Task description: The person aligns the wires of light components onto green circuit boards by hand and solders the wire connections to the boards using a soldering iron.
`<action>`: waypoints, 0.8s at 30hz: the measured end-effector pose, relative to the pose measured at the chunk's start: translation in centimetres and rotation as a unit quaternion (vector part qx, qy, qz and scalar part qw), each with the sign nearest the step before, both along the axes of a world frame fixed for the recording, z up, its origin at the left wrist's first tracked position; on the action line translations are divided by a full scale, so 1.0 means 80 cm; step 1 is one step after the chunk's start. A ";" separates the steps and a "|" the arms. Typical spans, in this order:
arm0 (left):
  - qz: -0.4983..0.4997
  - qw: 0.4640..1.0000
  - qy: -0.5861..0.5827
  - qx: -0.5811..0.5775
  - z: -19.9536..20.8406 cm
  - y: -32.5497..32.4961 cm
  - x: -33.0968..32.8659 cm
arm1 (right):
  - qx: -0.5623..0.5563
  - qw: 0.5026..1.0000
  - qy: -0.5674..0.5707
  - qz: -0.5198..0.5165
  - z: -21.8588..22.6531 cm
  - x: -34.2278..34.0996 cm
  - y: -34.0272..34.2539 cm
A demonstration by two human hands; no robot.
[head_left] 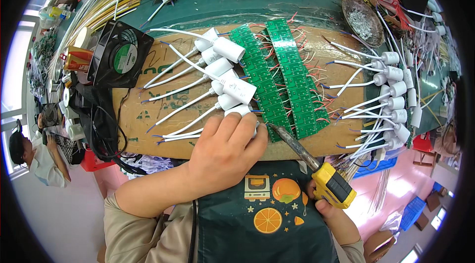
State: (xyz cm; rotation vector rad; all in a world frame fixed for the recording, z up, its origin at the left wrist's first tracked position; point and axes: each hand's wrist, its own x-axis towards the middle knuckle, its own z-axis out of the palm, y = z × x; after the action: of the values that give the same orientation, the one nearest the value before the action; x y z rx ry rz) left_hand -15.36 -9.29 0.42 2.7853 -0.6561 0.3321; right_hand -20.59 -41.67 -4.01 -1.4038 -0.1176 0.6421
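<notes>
My right hand (325,207) grips the yellow and black handle of a soldering iron (334,186). The iron's dark tip meets the lower end of the left strip of green circuit boards (256,72). My left hand (222,146) is closed around a white plastic lamp-holder-like sleeve (239,110), its fingers close to the same boards; the exact contact is hidden by the fingers. Several more white sleeves (229,49) with white cables lie in a row left of the boards. A second board strip (289,65) with thin red wires lies to the right.
Brown cardboard (188,109) lies under the work. A black fan (118,55) stands at left; a metal dish of silvery scraps (363,20) is at far right. More wired white sleeves (394,88) are heaped along the right edge. Another person (42,156) sits at far left.
</notes>
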 end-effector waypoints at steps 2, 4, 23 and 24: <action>0.001 1.000 -0.001 0.002 -0.001 0.000 0.000 | 0.007 1.000 0.010 -0.004 0.000 -0.001 0.001; 0.002 1.000 -0.003 0.005 -0.001 -0.001 -0.001 | 0.015 1.000 0.019 -0.008 -0.004 -0.002 -0.002; -0.001 1.000 -0.004 0.022 0.001 -0.002 0.000 | 0.024 0.996 0.079 -0.033 0.008 0.000 0.004; -0.002 1.000 -0.004 0.025 0.001 -0.003 0.000 | 0.032 0.996 0.073 -0.035 0.008 0.000 0.005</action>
State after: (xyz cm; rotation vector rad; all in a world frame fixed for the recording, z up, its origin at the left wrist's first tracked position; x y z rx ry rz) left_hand -15.40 -9.50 0.53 2.8305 -0.6795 0.3305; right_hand -20.55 -41.29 -3.41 -1.2905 0.0269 0.6737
